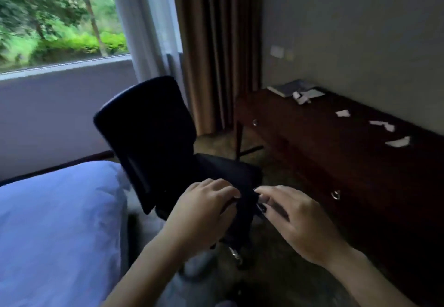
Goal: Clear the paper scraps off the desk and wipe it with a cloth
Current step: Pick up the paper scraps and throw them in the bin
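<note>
Paper scraps (343, 113) lie strewn along the desk (324, 155), well beyond the right hand (298, 222) and off to its right; a closed book (286, 88) sits past the farthest scraps (a few lie against it). The left hand (204, 208) has its fingers curled over the near edge of the chair (149, 133) seat; the right hand, just beside it, reaches to the same edge with fingers loosely stretched, and whether it grips cannot be told through the blur; a pale-covered bed (55, 222) lies left of the left hand.
</note>
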### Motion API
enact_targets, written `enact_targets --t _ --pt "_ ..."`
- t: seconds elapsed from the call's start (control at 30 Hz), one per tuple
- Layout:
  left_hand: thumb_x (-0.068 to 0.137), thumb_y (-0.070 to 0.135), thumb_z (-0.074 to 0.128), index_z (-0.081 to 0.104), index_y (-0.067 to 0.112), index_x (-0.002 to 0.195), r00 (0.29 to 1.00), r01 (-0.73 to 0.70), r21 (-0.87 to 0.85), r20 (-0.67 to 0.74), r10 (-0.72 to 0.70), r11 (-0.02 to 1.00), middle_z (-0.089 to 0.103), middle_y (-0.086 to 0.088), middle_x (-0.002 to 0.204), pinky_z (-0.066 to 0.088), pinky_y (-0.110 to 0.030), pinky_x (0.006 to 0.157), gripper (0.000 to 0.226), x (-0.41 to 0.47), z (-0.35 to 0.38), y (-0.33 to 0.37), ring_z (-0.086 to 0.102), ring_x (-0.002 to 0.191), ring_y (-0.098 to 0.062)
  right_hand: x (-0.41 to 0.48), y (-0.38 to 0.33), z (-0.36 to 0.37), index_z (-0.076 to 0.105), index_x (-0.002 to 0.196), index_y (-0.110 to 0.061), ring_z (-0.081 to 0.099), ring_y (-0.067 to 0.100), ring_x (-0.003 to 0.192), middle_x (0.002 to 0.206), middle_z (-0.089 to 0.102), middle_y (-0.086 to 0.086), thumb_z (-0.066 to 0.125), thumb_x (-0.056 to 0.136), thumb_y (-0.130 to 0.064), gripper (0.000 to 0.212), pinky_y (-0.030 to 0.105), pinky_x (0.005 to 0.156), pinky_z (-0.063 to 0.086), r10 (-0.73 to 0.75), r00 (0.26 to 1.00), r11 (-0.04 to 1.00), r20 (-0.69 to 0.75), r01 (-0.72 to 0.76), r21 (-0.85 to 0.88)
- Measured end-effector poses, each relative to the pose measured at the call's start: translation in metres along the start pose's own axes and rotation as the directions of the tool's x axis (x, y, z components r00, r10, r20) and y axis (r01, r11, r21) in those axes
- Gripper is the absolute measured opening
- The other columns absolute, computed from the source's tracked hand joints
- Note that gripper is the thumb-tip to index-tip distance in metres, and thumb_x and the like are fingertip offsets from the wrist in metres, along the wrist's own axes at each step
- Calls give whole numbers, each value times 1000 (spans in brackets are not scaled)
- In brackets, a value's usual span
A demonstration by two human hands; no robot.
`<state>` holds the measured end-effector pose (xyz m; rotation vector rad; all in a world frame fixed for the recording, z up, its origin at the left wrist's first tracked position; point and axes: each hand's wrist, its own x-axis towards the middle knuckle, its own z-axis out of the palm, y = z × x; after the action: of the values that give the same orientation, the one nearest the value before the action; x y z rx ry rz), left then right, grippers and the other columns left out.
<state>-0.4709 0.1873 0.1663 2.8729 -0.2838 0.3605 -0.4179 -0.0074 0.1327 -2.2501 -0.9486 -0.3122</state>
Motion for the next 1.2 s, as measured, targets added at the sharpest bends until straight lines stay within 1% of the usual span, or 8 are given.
enact_targets --t 0.2,0.4,0.57,0.7,0.9,1.0,1.13,1.2 --pt "91 29 46 62 29 114 930 -295 -110 194 311 949 59 14 114 42 -25 87 29 189 79 -7 55 105 -9 30 157 -35 57 122 -31 52 -5 99 102 55 -25 50 94 -30 28 15 86 44 427 904 898 -32 -428 -103" --pt "95 22 48 62 28 118 815 -375 -278 357 457 885 56 15 119 46 -23 83 27 349 152 -1 58 101 -6 55 257 -70 56 121 -34 52 -7 99 104 55 -24 52 94 -27 29 12 85 42 700 711 702 -63 -702 -124" --pt "96 22 43 62 29 116 705 -395 -362 470 531 844 56 16 118 47 -23 85 28 434 213 33 57 104 -6 53 332 -78 35 139 -38 43 -2 120 130 44 -20 47 96 -31 45 12 95 36 822 567 566 41 -808 -162" --pt "96 24 42 58 29 120 610 -484 -346 526 593 804 55 12 121 47 -25 86 29 494 248 67 56 104 -8 55 424 -90 9 147 -39 27 13 137 152 21 -7 46 95 -36 64 28 109 30 861 501 508 88 -840 -190" --pt "98 26 37 57 27 122 595 -463 -309 586 550 831 56 9 124 48 -29 91 31 574 280 98 55 107 -9 76 557 -123 -7 147 -38 5 31 143 156 -16 3 49 94 -19 79 43 113 24 925 362 377 117 -829 -414" --pt "99 26 37 57 26 122 599 -442 -326 586 546 835 55 9 123 47 -29 92 30 606 293 109 54 107 -8 89 613 -141 -7 145 -44 -4 44 140 151 -30 2 48 91 -11 84 52 111 26 955 268 293 124 -806 -514" --pt "99 26 39 56 25 123 559 -439 -368 603 570 820 54 9 123 46 -27 90 29 635 319 115 52 108 -8 97 670 -151 -3 142 -52 -13 51 137 149 -36 1 51 92 -40 75 64 109 8 981 131 187 144 -833 -521" --pt "98 24 41 57 24 122 506 -450 -388 632 587 805 53 8 124 44 -28 92 29 646 335 118 50 111 -10 93 684 -150 4 144 -49 -10 47 139 154 -25 1 51 92 -43 70 61 110 8 982 129 182 140 -847 -500"
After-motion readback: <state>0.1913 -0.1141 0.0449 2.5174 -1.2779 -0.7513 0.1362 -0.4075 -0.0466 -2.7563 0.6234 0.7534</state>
